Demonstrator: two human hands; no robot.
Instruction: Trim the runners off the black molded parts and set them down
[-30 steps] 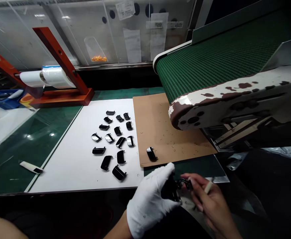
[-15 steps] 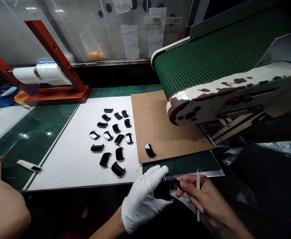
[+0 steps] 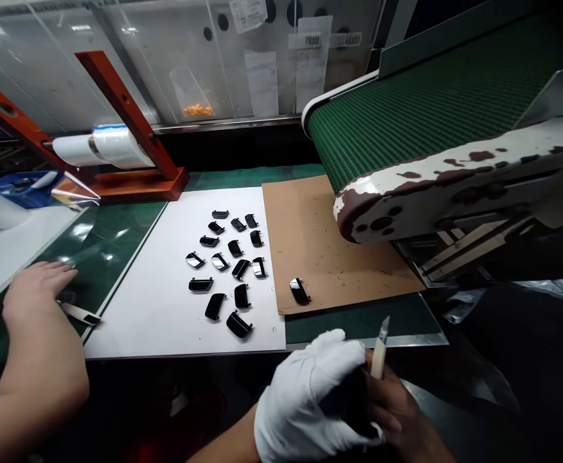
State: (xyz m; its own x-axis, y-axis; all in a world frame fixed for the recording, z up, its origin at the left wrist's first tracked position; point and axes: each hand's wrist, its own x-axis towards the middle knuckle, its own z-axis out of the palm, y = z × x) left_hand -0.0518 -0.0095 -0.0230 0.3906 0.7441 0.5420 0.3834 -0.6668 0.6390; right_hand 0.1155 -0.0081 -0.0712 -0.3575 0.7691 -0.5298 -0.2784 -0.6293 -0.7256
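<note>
My left hand (image 3: 310,395), in a white glove, is closed around a dark black part (image 3: 351,399) just below the table's front edge. Most of that part is hidden by the glove and shadow. Against its right side, my bare right hand (image 3: 400,411) grips a craft knife (image 3: 378,357), its blade pointing up. On the brown cardboard (image 3: 358,276) above my hands lies one glossy black piece (image 3: 299,291). Several similar black pieces (image 3: 239,324) are spread over the white sheet (image 3: 151,308) to the left. Small curled shavings dot the cardboard.
A green conveyor belt (image 3: 426,103) juts over the cardboard at the right. A red-orange stand (image 3: 141,186) holds rolls of clear film (image 3: 117,146) at the back left. Another person's hand (image 3: 40,283) rests at the left, near a second pale-handled knife (image 3: 80,314).
My right hand has turned the knife and moved it against the black part, closer to my glove. The other person's hand has reached farther onto the table. The view has shifted slightly left.
</note>
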